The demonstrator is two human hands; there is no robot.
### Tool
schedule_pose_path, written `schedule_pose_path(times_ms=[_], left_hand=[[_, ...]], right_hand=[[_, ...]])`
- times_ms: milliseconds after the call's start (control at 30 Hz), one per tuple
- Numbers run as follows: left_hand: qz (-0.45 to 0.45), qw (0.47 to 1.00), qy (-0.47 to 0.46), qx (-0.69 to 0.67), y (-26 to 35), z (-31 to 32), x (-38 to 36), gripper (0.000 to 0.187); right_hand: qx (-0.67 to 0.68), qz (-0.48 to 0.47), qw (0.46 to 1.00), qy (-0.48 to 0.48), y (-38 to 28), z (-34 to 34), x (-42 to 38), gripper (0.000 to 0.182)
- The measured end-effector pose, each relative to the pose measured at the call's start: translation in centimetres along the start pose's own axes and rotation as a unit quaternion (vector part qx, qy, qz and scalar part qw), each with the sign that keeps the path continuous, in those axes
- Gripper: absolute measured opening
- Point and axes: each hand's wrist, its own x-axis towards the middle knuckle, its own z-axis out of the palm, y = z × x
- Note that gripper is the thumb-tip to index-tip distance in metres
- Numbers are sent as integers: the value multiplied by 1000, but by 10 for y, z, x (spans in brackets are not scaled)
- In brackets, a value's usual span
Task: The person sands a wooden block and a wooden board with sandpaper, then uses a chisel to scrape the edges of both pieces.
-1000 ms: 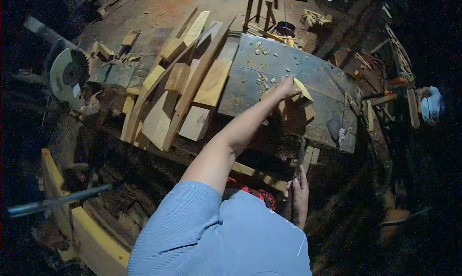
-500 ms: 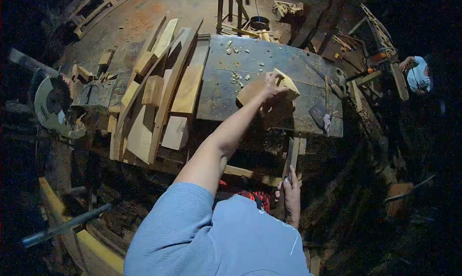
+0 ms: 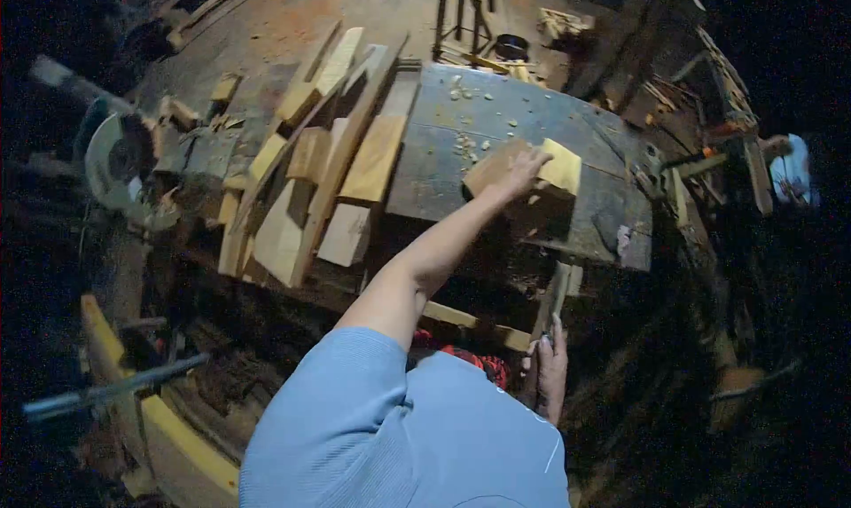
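Observation:
On the metal-topped bench (image 3: 425, 175) lies a wooden block (image 3: 563, 165) with a pale face turned upward and a browner side. My left hand (image 3: 523, 173) reaches across and rests over this block, its fingers laid along the top near the pale face. Low and close to my body, my right hand (image 3: 551, 366) is wrapped round a long, narrow, flat tool (image 3: 553, 297) that points toward the bench edge. Its exact kind is hard to make out in the dim light. Wood chips (image 3: 465, 144) are scattered just beyond the block.
Boards and cut blocks (image 3: 372, 167) are stacked left of the bench top. A circular saw blade with guard (image 3: 111, 162) stands farther left. Clamp-like tools and a pale rag (image 3: 623, 239) lie at the right side. Another person (image 3: 792, 171) is at far right.
The whole view has shifted, so the bench appears farther right. My left hand lies flatter on the block, whose pale face shows more broadly. My right hand still grips the long tool.

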Motion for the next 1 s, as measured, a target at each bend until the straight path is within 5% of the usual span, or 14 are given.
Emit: schedule_pose_path(times_ms=[133,200,233,267,300,333,367,467,600,667,733,767,967,1000], left_hand=[[38,970,226,80,20,-80,-53,48],[-72,948,299,79,33,-147,-86,44],[-149,936,301,-108,37,-176,-101,38],[-24,891,431,142,4,-199,-115,40],[-121,878,394,242,-44,-224,-141,42],[-291,850,373,233,-8,-255,-156,52],[-222,787,485,309,-64,-257,-183,62],[-437,780,382,235,-106,-284,-222,77],[-498,786,225,290,-71,-301,-227,70],[-418,880,226,1,-71,-315,-226,52],[-443,739,301,-408,-42,-306,-225,41],[-328,754,272,-499,-33,-295,-227,48],[-155,777,234,-564,57,-232,-213,66],[-92,644,214,-728,78,-225,-204,66]], right_hand=[[10,-29,999,-14,5,0,6,53],[5,-6,1000,-19,5,-1,9,52],[3,-7,1000,-20,5,0,10,52],[-9,-13,999,-31,7,1,12,52],[-21,-19,999,-41,7,2,13,52],[-24,-21,999,-44,5,5,13,52],[-33,-16,998,-50,2,9,12,51],[-45,-4,997,-66,-7,24,11,50],[-69,-24,992,-100,-18,44,3,52],[-71,-27,993,-89,-20,50,0,53],[-172,-89,977,-94,-14,53,1,52],[-129,-45,986,-94,-19,57,-6,53],[-200,-39,975,-84,-16,65,-6,52],[-203,-37,975,-81,-20,67,-6,52]])
